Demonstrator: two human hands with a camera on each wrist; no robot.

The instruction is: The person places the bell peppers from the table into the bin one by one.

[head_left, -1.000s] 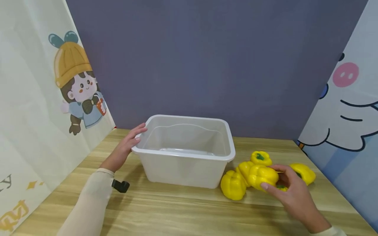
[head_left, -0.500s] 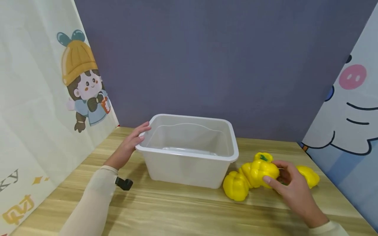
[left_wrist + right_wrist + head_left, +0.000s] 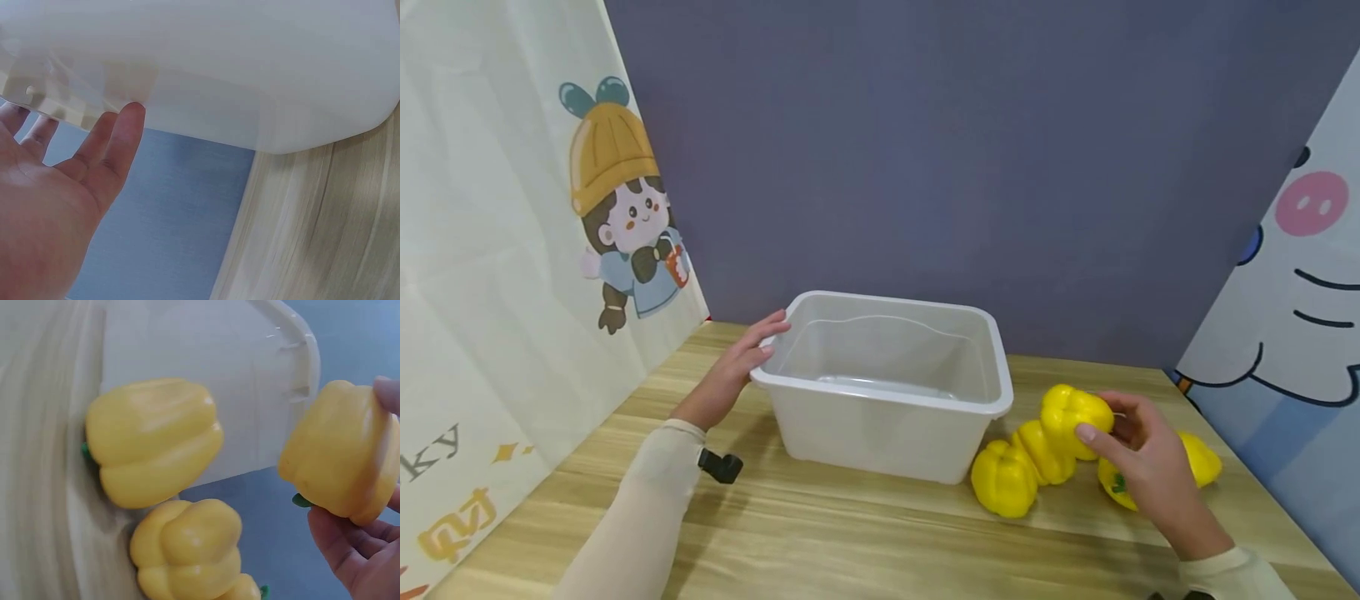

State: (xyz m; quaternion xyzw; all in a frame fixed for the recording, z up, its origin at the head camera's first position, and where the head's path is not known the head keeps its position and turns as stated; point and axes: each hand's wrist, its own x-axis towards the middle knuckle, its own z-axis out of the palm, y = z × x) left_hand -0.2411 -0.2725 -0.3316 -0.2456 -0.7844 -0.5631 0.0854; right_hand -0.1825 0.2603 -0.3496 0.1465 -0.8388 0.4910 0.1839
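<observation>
My left hand (image 3: 730, 375) rests at the left rim of a white plastic bin (image 3: 872, 433), fingers fairly straight. The left wrist view shows those fingers touching the rim from outside. My right hand (image 3: 1157, 475) holds a yellow bell pepper (image 3: 1075, 421) between thumb and fingers, raised above the others; its green stem points down in the right wrist view. Two more yellow peppers lie near the bin's right side, a nearer one (image 3: 1003, 479) and one behind it (image 3: 1045, 454). Another pepper (image 3: 1116, 486) and a further one (image 3: 1202, 458) are partly hidden by my right hand.
The bin stands on a wood-grain table (image 3: 850, 542), and its visible inside holds nothing. Behind rises a plain dark grey-blue panel (image 3: 925, 167). Printed side panels with cartoon figures border the table left and right. A black wrist device (image 3: 721, 467) sits on the left sleeve.
My right hand has lifted its pepper up off the group, uncovering more of the peppers beneath and beside it. The left hand stays at the bin rim; the head view has shifted slightly.
</observation>
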